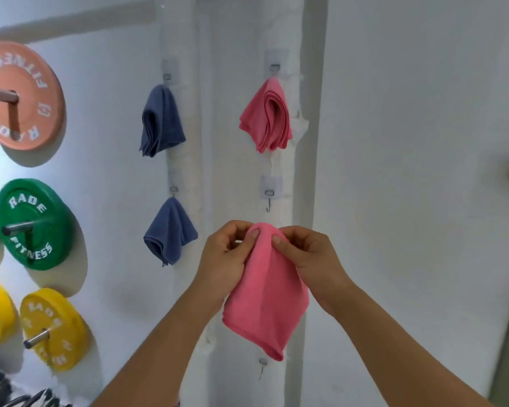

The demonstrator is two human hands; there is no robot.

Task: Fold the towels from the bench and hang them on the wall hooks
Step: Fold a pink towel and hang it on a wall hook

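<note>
Head view: both hands on folded pink towel (pixel 266 292) below bare wall hook (pixel 268 198)
left hand (pixel 228 255) and right hand (pixel 307 257) pinch its top fold; three towels already hung

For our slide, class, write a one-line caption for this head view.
Both hands, left hand and right hand, pinch a folded pink towel below an empty hook; three towels already hang.

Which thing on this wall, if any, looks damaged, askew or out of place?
Nothing is spilled or askew. The odd part is the wall strip behind the right hooks: its white surface looks rough and peeling. The three hung towels sit neatly.
</note>
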